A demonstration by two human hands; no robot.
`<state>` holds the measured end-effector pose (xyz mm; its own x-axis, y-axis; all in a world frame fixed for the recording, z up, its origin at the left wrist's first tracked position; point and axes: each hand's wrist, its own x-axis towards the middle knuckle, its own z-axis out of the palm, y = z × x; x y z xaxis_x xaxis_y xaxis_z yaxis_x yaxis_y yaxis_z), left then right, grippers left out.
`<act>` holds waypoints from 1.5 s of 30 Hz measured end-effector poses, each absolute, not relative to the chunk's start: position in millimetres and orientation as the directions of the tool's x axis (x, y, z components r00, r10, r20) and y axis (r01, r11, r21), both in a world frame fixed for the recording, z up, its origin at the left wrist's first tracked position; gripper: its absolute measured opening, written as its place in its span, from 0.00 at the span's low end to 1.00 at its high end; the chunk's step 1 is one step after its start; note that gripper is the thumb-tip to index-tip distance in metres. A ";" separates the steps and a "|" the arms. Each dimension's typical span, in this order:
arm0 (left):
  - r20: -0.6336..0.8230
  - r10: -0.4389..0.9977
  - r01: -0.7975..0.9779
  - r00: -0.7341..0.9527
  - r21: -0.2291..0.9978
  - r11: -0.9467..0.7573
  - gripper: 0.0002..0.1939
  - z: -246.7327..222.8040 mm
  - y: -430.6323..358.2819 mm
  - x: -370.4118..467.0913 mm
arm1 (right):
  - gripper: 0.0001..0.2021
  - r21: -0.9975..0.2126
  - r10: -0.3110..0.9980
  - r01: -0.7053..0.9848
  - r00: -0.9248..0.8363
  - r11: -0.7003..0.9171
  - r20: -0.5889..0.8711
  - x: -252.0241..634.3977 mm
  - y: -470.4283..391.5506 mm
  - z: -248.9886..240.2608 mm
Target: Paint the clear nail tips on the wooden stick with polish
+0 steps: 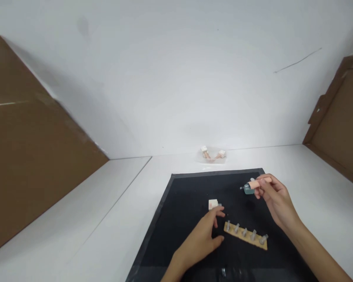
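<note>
Left hand (pixel 202 238) open, right hand (pixel 275 196) gripping a peach-handled tool (pixel 255 184)

Left hand low over black mat (pixel 182 219), thumb spread from fingers; fingertips at white block (pixel 213 203) with small clear piece, contact unclear. Right of this hand: tan strip (pixel 245 236), lying aslant, bearing five clear pegs. Right hand, farther back, pinches the peach handle between thumb and fingers; narrow tip points left, above or against teal container (pixel 248 190) (cannot tell which). Clear tray (pixel 212 160) beyond mat, near wall (pixel 176 78), holds peach pieces with white blocks.

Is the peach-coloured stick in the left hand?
No, the right hand holds the peach-coloured stick, while the left hand is by the white block.
</note>
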<state>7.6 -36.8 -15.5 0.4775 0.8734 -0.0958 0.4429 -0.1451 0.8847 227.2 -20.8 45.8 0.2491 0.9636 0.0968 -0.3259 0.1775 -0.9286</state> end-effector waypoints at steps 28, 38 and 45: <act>-0.081 0.953 -0.485 0.291 0.846 0.220 0.19 5.0 -13.8 41.4 | 0.22 -0.794 0.909 -0.603 0.282 -0.081 -0.307 215.7 -12.2 6.3; -0.098 0.894 -0.502 0.437 0.798 0.333 0.20 -1.6 -27.0 49.6 | 0.23 -0.745 0.885 -0.651 0.252 -0.145 -0.392 189.4 -21.7 16.3; -0.120 0.892 -0.511 0.435 0.783 0.355 0.22 -8.9 -25.9 45.0 | 0.21 -0.828 0.910 -0.547 0.271 -0.122 -0.314 194.5 -14.1 15.9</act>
